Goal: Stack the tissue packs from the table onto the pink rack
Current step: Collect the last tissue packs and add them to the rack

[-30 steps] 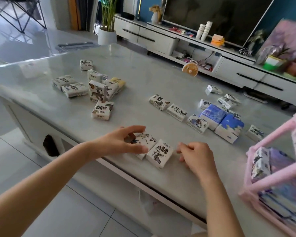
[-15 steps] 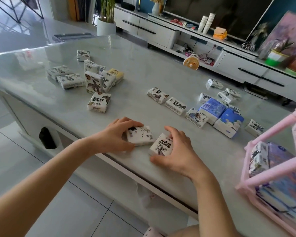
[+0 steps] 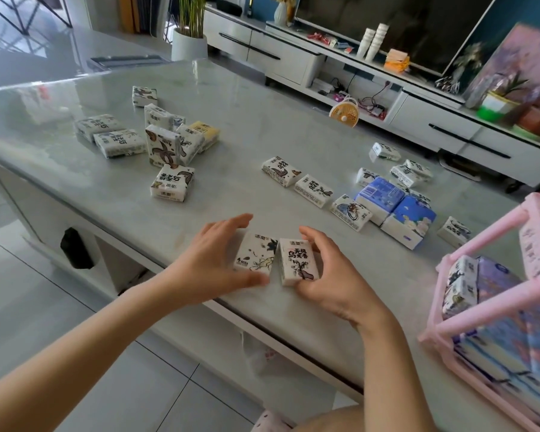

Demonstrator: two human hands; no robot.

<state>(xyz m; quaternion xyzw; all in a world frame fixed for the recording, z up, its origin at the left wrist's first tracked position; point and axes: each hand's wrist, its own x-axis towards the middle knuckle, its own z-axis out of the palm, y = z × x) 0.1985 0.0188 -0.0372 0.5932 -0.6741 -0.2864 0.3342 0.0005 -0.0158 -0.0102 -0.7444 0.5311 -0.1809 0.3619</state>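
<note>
Tissue packs [image 3: 256, 255] sit side by side, both hands [image 3: 334, 282] gripping one each.

Tissue packs [image 3: 172, 187], seemingly rack [image 3: 493, 233], on table [image 3: 247, 126].

I see two white plastic-wrapped tissue packs with black ink drawings lying flat near the front edge of the grey marble table [image 3: 262, 120]: the left pack [image 3: 256, 256] and the right pack [image 3: 298, 260], just beside each other. Other packs are scattered further back. The pink plastic rack [image 3: 487, 236] at the right holds stacked packs.
</note>
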